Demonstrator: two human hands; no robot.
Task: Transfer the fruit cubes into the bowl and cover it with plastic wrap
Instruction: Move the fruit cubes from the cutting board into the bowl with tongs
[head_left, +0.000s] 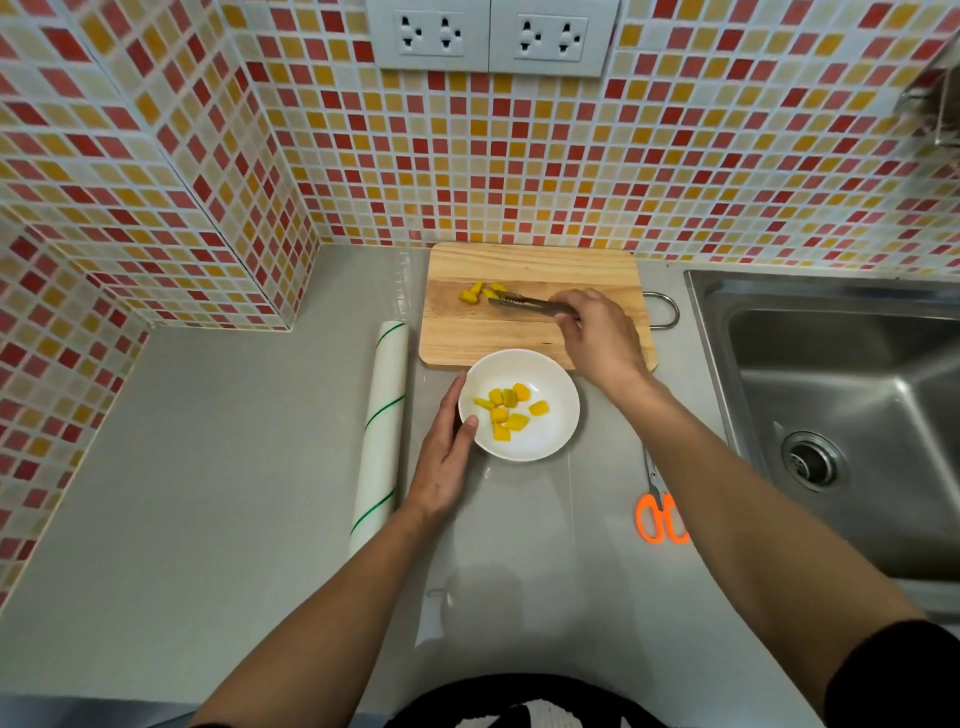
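- Near edge: both forearms cut off by the frame; a dark sleeve just visible on the right arm, a black-and-white garment at the bottom.
- Scissors (661, 512) with orange handles lying on the grey tabletop (208, 493) nearer than the right hand, partly hidden behind the right forearm, blades pointing away.
- Left hand (444, 465) resting against the left side of the white bowl (556, 431), fingers straight along its outer wall and mostly hidden there, thumb on the rim; grip relaxed, not curled.
- In the bowl, just right of that hand: fruit cubes (506, 413), yellow, loosely heaped near the middle.
- Left of the left hand: plastic wrap roll (380, 431), white with green stripes, long axis running near to far.
- Beyond the bowl: wooden cutting board (530, 338), its metal hanging loop poking out on the right.
- Right hand (597, 338) over the board, fingers curled round metal tongs (524, 302); long axis lying left-right, tips pointing left.
- At the tong tips: remaining fruit cubes (475, 292); whether a piece is pinched, hard to make out.
- Far right: steel sink (831, 395), cut off by the frame.
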